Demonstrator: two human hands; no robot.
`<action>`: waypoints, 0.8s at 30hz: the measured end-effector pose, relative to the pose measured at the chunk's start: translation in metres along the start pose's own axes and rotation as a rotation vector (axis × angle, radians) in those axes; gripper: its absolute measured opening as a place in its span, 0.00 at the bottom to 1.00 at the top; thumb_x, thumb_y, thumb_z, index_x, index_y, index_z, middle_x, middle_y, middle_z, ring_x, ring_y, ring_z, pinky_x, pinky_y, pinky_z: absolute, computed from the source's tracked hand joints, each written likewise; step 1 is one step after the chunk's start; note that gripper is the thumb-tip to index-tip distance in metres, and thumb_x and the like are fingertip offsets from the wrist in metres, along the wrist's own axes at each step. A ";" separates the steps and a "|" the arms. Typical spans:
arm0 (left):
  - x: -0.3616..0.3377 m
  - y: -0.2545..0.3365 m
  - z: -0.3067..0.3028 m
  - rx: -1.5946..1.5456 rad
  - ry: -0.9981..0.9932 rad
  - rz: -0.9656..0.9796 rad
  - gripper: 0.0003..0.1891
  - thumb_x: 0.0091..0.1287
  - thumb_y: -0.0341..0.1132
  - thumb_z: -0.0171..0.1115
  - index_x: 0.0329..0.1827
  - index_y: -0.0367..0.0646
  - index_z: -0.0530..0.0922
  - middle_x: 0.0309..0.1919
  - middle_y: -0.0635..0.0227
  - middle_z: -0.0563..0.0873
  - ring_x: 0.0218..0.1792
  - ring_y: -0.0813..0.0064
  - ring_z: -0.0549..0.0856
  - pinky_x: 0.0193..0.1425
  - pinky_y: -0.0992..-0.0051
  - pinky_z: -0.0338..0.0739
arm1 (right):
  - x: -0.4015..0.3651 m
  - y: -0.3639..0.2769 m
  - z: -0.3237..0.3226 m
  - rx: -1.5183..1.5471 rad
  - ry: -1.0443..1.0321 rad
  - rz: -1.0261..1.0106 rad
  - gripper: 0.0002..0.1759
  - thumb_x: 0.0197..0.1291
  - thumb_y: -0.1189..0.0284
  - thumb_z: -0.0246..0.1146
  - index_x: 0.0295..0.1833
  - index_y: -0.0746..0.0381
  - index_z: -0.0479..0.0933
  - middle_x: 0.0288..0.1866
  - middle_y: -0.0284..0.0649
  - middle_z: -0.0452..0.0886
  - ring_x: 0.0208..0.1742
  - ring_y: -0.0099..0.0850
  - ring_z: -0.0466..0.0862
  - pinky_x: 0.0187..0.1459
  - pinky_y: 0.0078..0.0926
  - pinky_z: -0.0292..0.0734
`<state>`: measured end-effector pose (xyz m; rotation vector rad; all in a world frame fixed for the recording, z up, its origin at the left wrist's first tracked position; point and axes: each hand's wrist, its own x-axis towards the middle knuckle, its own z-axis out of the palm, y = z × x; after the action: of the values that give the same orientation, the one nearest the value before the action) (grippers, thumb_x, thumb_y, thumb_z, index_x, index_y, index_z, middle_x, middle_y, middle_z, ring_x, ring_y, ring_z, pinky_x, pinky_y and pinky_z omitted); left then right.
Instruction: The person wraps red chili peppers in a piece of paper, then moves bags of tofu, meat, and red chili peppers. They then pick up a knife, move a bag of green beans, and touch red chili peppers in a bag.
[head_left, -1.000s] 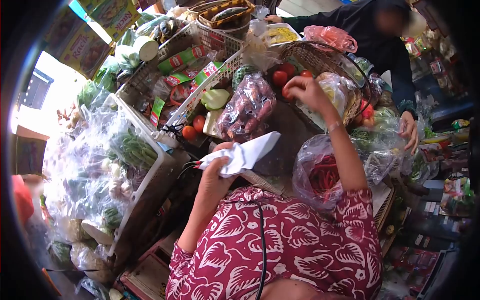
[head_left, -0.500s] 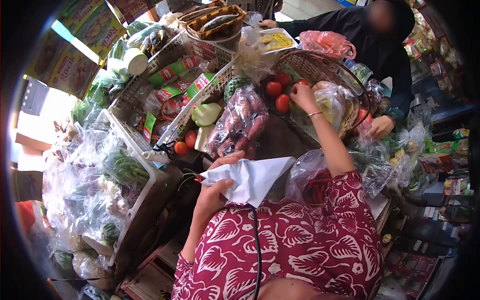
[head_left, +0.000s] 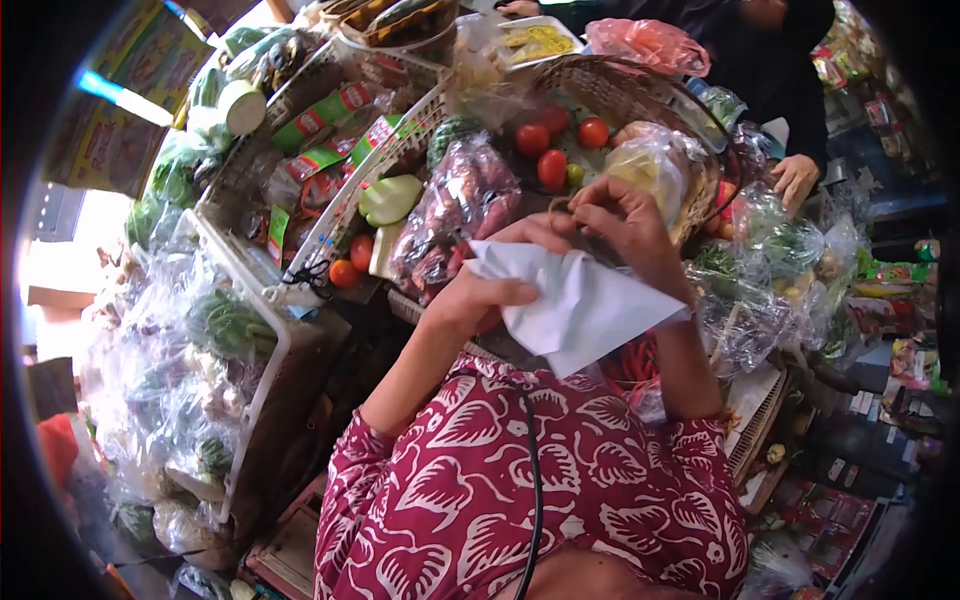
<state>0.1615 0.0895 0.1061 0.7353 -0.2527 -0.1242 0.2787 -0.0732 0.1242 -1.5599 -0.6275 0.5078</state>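
Observation:
My left hand [head_left: 490,290] is closed around a folded white paper packet [head_left: 580,305], its thumb pressed on the front. A bit of red shows by the packet's upper left edge, too small to name. Close beside it, my right hand [head_left: 630,225] pinches a thin brownish loop that looks like a rubber band [head_left: 558,206], just above the packet. Beyond the hands, tomatoes [head_left: 551,168] lie by a wicker basket [head_left: 690,105] that holds a plastic bag of yellowish produce [head_left: 655,165]. Left of them rests a clear bag of reddish-purple tubers [head_left: 460,205].
White plastic crates [head_left: 270,370] with bagged vegetables stand at the left. Red chillies [head_left: 637,360] lie near my right forearm. Another person's hand [head_left: 797,182] rests over bagged greens [head_left: 740,260] at the right. A pink plastic bag [head_left: 648,46] lies at the back.
My right hand has left the tomatoes and come back to the packet, now with a brownish loop. My left hand has moved up and right with the packet. The other person's hand has shifted right.

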 end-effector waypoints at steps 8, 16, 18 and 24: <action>-0.013 0.012 -0.012 -0.332 0.522 0.267 0.22 0.48 0.31 0.57 0.49 0.42 0.66 0.43 0.60 0.75 0.47 0.64 0.79 0.53 0.64 0.76 | -0.019 0.007 -0.018 1.493 0.040 0.051 0.20 0.58 0.69 0.56 0.56 0.58 0.63 0.43 0.46 0.75 0.27 0.28 0.75 0.42 0.34 0.79; 0.008 0.004 0.010 0.399 0.791 0.253 0.16 0.53 0.28 0.60 0.44 0.43 0.66 0.33 0.71 0.74 0.37 0.81 0.77 0.42 0.81 0.73 | -0.047 -0.057 0.054 -0.230 -0.571 -0.184 0.41 0.54 0.80 0.52 0.69 0.51 0.39 0.60 0.54 0.67 0.27 0.30 0.81 0.30 0.25 0.79; 0.012 0.015 0.004 0.290 0.876 0.189 0.14 0.56 0.26 0.59 0.45 0.42 0.68 0.35 0.69 0.76 0.39 0.78 0.78 0.45 0.79 0.74 | -0.050 -0.056 0.047 0.259 -0.379 -0.155 0.40 0.54 0.85 0.47 0.69 0.53 0.37 0.60 0.55 0.67 0.26 0.33 0.82 0.29 0.23 0.79; 0.016 0.044 -0.004 -0.789 0.676 0.378 0.11 0.61 0.29 0.57 0.44 0.36 0.71 0.41 0.60 0.80 0.45 0.66 0.80 0.49 0.68 0.79 | -0.053 -0.053 0.068 0.904 -0.250 -0.156 0.47 0.55 0.87 0.49 0.70 0.52 0.28 0.58 0.56 0.69 0.21 0.35 0.83 0.22 0.19 0.79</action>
<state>0.1793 0.1212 0.1356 -0.0888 0.3026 0.3701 0.1890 -0.0555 0.1690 -0.5954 -0.5812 0.7412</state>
